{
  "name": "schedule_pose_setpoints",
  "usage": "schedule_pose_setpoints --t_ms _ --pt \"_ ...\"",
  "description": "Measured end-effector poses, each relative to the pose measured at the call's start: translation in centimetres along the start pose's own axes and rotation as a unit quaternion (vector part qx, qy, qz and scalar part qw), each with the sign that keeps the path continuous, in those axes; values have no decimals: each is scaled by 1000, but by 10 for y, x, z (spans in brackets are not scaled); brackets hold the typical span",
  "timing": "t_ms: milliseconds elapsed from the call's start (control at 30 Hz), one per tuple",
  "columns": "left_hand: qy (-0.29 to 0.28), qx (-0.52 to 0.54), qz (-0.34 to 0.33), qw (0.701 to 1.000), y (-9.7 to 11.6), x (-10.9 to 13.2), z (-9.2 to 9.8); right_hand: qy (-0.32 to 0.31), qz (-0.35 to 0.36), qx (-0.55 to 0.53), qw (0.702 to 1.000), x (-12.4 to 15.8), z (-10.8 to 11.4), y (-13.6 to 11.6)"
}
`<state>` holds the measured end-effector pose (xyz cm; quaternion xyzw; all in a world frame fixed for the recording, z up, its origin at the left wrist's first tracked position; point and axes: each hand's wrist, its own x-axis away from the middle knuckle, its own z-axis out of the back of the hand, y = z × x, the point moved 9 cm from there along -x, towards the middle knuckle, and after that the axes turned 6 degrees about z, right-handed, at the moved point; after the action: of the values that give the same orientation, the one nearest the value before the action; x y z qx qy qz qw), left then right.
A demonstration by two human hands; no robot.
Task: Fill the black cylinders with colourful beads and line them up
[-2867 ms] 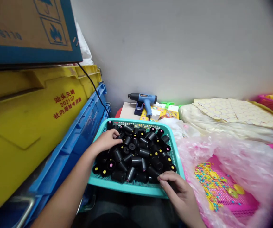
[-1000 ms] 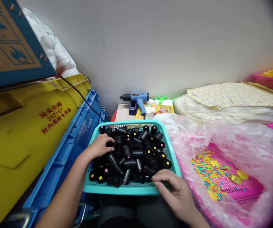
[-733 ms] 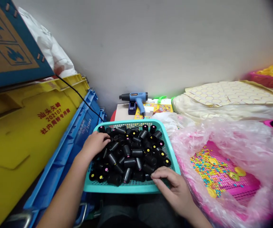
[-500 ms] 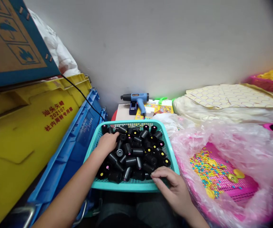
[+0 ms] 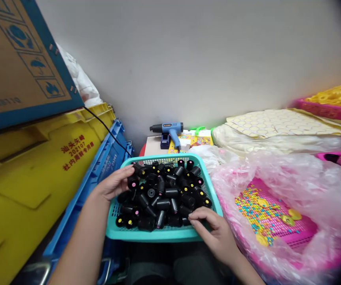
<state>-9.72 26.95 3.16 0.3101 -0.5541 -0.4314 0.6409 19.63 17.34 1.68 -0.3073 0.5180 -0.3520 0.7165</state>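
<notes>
right hand (image 5: 215, 233) loose at the near basket rim, fingers spread, nothing visibly gripped; left hand (image 5: 112, 183) curled against the heap's left edge, grip unclear; dense heap of black plastic spools (image 5: 170, 193) filling a teal mesh basket (image 5: 158, 235), lower centre of the frame; blue heat gun (image 5: 167, 128) beyond, near the pale grey wall (image 5: 188, 59).

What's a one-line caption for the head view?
Left hand and right hand on black cylinders with coloured ends, heaped in a turquoise mesh basket.
</notes>
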Motion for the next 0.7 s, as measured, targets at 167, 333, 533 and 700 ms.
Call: schedule_pose_setpoints --t_ms 167,333,533,700 --pt "-34 122 36 991 -12 -2 -24 -4 -1 -2 1000 -1 -1 -2" --pt "-40 -65 -20 997 2 0 -50 7 3 2 1000 -3 1 -4" --pt "204 -399 -119 886 44 -6 2 5 11 3 1000 -3 3 -4" --pt "154 -458 -124 866 30 -41 -2 5 3 7 1000 -1 2 0"
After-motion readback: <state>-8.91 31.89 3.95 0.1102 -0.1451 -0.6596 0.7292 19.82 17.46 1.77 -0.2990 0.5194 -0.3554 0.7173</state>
